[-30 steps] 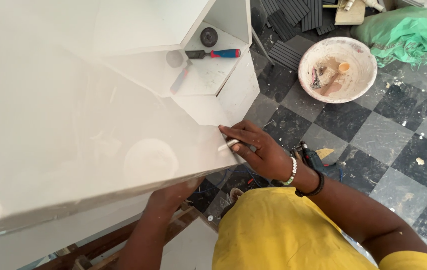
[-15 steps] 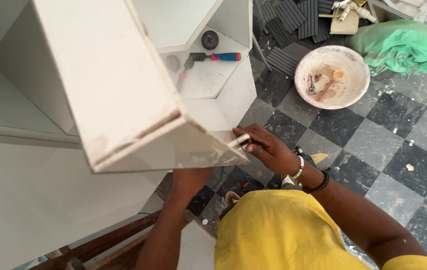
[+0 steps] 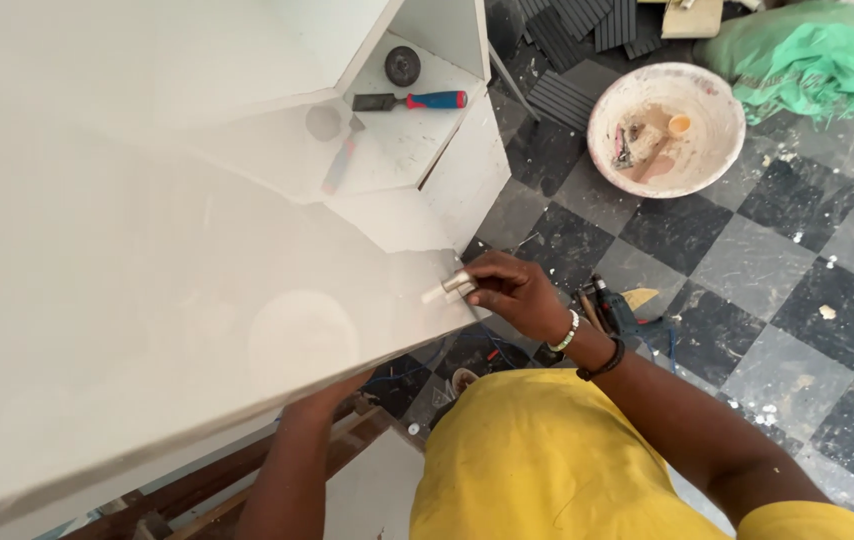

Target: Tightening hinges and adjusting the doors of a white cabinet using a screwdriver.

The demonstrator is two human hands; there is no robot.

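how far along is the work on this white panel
Done: most of the white panel looks smooth and evenly coated. In hand: the right hand presses a small pale block against the panel's corner edge; the left hand is hidden underneath. Left: that corner looks rough, and the bowl holds filler.

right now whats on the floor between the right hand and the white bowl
In the head view, only bare checkered floor tiles lie between the right hand and the white bowl.

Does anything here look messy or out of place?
Yes. The checkered floor is flecked with pale splatter, and a smeared white bowl sits on it. The right hand presses a small pale piece to the white panel.
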